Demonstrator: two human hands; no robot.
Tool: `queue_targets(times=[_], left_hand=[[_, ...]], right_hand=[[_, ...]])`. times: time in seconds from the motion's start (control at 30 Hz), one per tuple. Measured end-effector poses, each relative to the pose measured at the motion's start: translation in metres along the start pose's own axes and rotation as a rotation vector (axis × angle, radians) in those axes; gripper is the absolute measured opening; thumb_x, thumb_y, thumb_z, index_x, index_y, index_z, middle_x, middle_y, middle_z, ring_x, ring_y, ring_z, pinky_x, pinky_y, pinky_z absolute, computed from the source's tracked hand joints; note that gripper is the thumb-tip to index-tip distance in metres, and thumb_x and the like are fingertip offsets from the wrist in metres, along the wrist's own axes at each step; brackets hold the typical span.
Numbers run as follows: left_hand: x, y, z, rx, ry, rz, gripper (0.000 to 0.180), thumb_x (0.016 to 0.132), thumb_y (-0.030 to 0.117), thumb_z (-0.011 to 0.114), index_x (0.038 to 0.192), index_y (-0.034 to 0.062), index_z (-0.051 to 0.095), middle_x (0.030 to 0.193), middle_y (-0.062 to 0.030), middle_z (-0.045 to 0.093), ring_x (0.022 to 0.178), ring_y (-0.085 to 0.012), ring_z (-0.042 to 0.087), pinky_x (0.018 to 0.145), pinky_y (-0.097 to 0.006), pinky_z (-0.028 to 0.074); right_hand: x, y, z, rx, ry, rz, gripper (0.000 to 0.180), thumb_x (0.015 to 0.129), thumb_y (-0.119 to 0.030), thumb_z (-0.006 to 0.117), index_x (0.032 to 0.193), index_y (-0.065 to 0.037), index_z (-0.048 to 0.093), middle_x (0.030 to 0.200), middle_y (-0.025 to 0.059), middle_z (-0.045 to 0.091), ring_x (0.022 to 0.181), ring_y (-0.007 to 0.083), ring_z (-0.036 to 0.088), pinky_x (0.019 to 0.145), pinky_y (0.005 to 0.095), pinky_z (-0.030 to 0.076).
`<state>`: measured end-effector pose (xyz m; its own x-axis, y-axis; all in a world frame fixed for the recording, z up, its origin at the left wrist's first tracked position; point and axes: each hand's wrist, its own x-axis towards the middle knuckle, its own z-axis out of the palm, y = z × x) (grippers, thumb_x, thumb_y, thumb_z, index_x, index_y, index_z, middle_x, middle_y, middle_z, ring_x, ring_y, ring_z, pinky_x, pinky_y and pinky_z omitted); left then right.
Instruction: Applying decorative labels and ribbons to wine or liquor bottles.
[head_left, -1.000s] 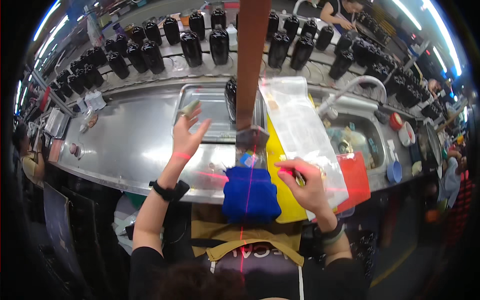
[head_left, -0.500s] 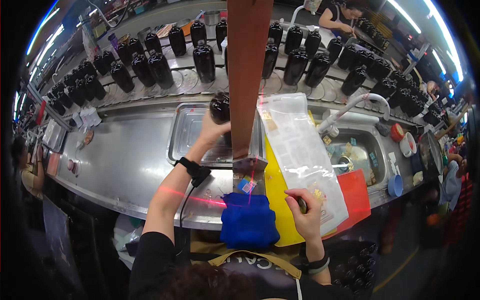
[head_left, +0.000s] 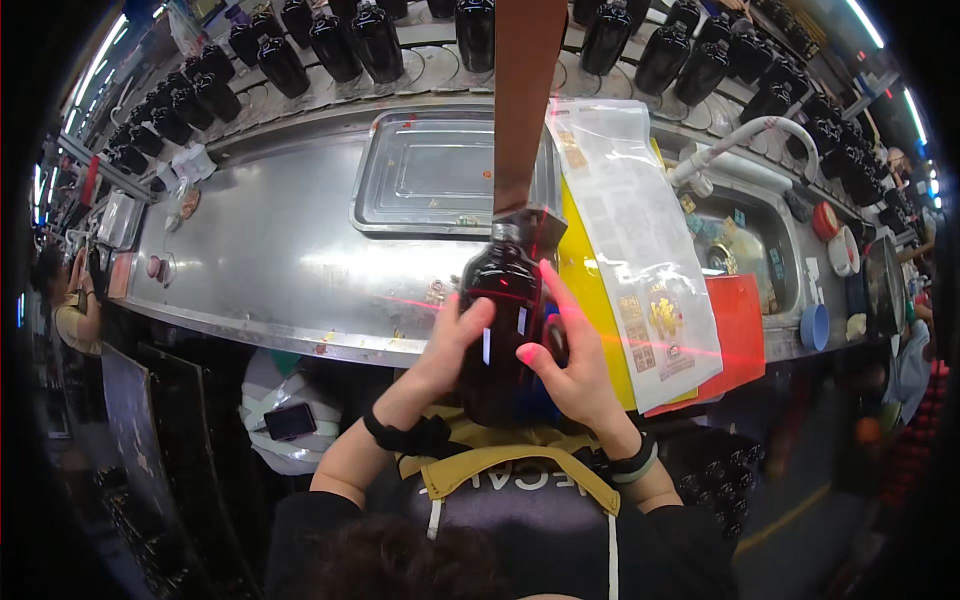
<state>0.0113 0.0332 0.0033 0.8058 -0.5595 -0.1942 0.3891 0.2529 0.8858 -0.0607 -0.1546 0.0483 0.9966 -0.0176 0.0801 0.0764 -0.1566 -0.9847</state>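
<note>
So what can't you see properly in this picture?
- Dark bottle, head view: its lower part is hidden by the left hand and right hand.
- Blue thing behind the bottle: mostly covered.
- Metal tray: right side hidden by the brown post.
- Row of bottles: cut off by the top edge.

- Left hand [head_left: 448, 345]: bare, with a black band, likely a watch or strap, around the wrist.
- Right hand [head_left: 570, 370]: bare, with a dark band edged in a lighter grey-green at the wrist.
- Both forearms are uncovered.
- Torso: black top with short sleeves.
- A mustard-yellow apron strap crosses the chest, with white cords hanging below it.
</note>
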Motion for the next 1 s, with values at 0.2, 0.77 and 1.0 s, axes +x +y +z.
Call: queue_targets(times=[0.2,0.77,1.0], left_hand=[[0.009,-0.007,0.032,-0.182,0.023,-0.162,0.058,0.107,0.046,0.056,0.138,-0.0027,0.054,0.119,-0.0116,0.070,0.101,-0.0169,0.071,0.086,-0.032,0.059],[0.015,0.021,0.008,0.603,0.028,0.075,0.047,0.106,0.028,0.059,0.135,-0.0088,0.057,0.122,-0.0176,0.068,0.111,-0.0196,0.066,0.097,-0.034,0.050],[0.127,0.115,-0.102,0.945,0.343,0.385,0.068,0.098,0.039,0.071,0.146,-0.0051,0.051,0.138,-0.0260,0.063,0.128,-0.0310,0.062,0.102,-0.040,0.052]], right_hand=[[-0.011,0.006,-0.007,-0.126,0.134,-0.011,0.073,0.103,-0.027,0.068,0.159,0.005,0.035,0.140,0.0231,0.063,0.124,0.0257,0.063,0.108,0.0336,0.045],[0.026,0.047,-0.007,0.229,0.127,0.158,0.077,0.090,-0.025,0.083,0.151,0.003,0.045,0.129,0.0127,0.067,0.113,0.0174,0.066,0.098,0.0326,0.053],[0.028,0.047,-0.014,0.115,0.058,0.320,0.076,0.085,-0.036,0.085,0.144,0.000,0.054,0.125,0.0132,0.070,0.115,0.0199,0.067,0.102,0.0354,0.052]])
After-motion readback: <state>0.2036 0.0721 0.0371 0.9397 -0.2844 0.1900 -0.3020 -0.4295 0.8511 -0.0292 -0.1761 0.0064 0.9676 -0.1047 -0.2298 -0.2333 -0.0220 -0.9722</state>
